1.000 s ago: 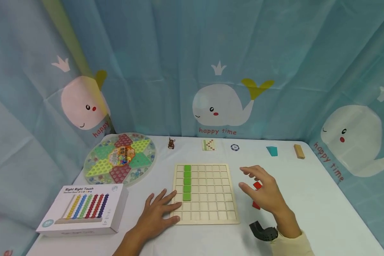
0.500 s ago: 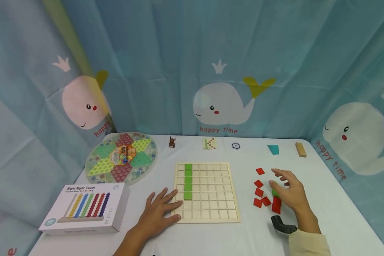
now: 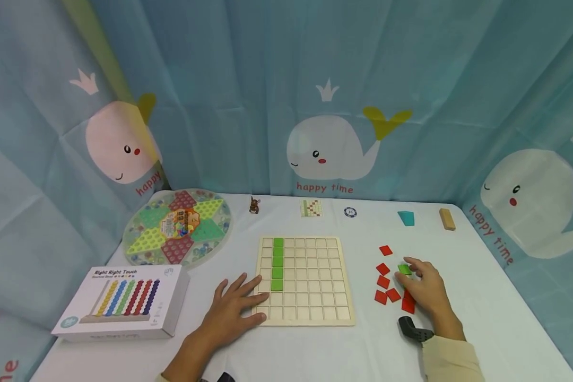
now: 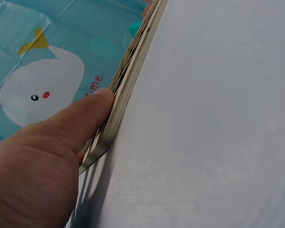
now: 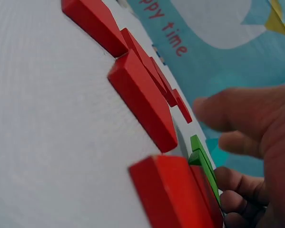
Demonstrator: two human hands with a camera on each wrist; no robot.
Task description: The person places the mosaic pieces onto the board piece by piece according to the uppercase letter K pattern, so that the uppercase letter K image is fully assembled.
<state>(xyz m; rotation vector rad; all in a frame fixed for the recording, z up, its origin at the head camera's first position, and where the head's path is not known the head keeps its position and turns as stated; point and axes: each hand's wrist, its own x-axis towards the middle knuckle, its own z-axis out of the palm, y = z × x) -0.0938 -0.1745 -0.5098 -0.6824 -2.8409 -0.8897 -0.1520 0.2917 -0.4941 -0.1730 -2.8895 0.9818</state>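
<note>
A pale wooden grid board (image 3: 315,286) lies on the white table, with several green tiles (image 3: 277,261) in one column near its left side. My left hand (image 3: 236,310) rests spread at the board's left edge; in the left wrist view the thumb (image 4: 87,116) touches the rim. To the right of the board, my right hand (image 3: 427,286) is low over the loose tiles. Its thumb and index finger are on either side of a loose green tile (image 3: 404,269), with the thumb apart from it in the right wrist view. Red tiles (image 5: 142,99) lie beside the hand.
Left of the board are a boxed game (image 3: 124,302) and a round star-patterned board (image 3: 179,228). Along the back stand a small brown figure (image 3: 254,205), a patterned card (image 3: 311,208), a chip (image 3: 350,212), a teal piece (image 3: 406,218) and a wooden block (image 3: 447,219).
My right hand has moved right from beside the board, then lowered to the loose green tile, uncovering the red tiles. The left hand has stayed at the board's edge.
</note>
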